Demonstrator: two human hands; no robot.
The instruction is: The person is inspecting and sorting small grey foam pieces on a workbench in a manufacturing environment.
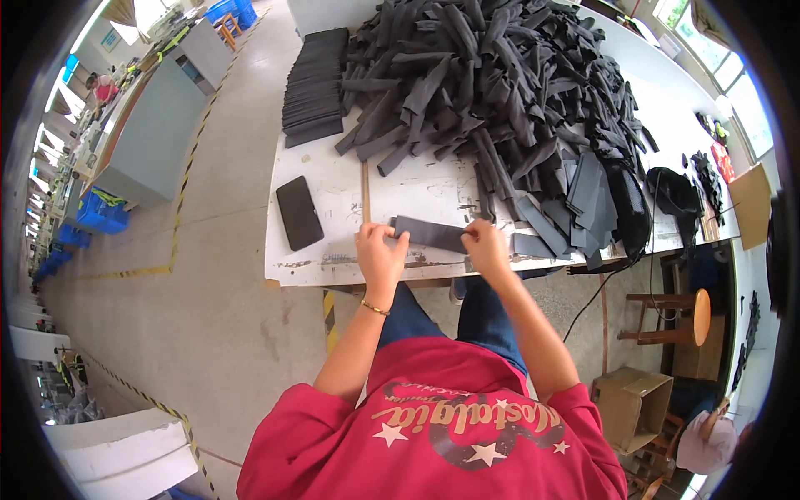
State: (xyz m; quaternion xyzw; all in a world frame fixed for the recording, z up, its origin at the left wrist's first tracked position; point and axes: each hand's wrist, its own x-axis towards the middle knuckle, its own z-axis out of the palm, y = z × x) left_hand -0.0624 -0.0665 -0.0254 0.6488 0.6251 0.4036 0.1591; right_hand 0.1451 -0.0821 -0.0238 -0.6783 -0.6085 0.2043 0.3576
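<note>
A flat dark grey fabric strip (429,234) lies near the front edge of the white worktable (333,179). My left hand (380,252) pinches its left end and my right hand (486,244) pinches its right end, holding it stretched flat. Behind the strip a big loose heap of the same dark strips (492,75) covers the table's middle and right. A neat stack of flattened strips (314,86) sits at the table's far left. A thin wooden stick (365,192) lies just beyond my left hand.
A black phone (298,212) lies on the table's left part. A black bag (675,196) and cable sit at the right end. A wooden stool (679,317) and cardboard box (631,404) stand on the floor to the right. Grey workbenches (154,125) line the aisle on the left.
</note>
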